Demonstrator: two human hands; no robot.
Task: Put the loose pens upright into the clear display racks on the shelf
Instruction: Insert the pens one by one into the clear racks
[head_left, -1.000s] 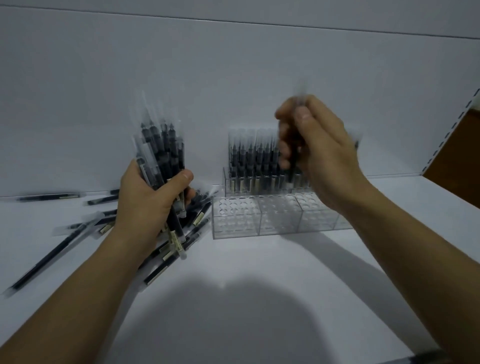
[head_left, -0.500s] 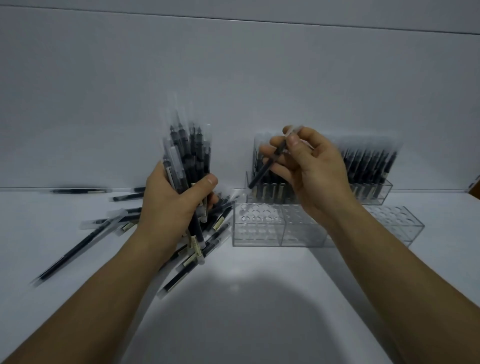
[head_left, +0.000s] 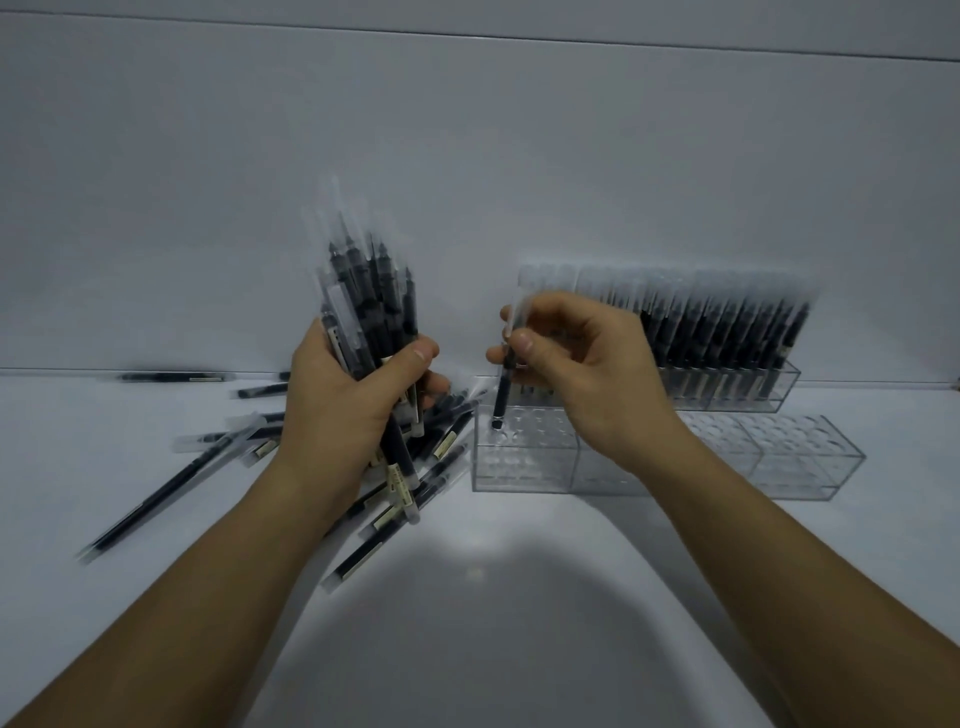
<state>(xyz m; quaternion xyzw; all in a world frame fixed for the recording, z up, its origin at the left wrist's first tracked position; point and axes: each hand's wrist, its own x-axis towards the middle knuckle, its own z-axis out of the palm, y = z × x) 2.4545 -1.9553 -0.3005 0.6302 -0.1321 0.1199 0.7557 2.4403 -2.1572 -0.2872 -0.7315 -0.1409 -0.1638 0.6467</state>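
My left hand (head_left: 343, 405) grips a thick bundle of black pens (head_left: 363, 296) with clear caps, standing upright above the shelf. My right hand (head_left: 582, 374) pinches a single pen (head_left: 505, 379) almost upright, its lower end just above the far-left holes of the front clear rack (head_left: 524, 462). That front rack holds no pens in the part I can see. Behind it, the rear rack (head_left: 748, 384) is packed with upright black pens. Loose pens (head_left: 431, 452) lie in a heap under and left of my left hand.
More stray pens (head_left: 171, 376) lie scattered along the white shelf toward the left, one long pen (head_left: 156, 499) nearer the front. A white back wall (head_left: 467, 156) rises right behind the racks. The front rack stretches right to about (head_left: 810, 457).
My right hand has swung the single pen from slanted to nearly upright and lowered it toward the front rack's left end. The view has shifted left; the bundle stays held.
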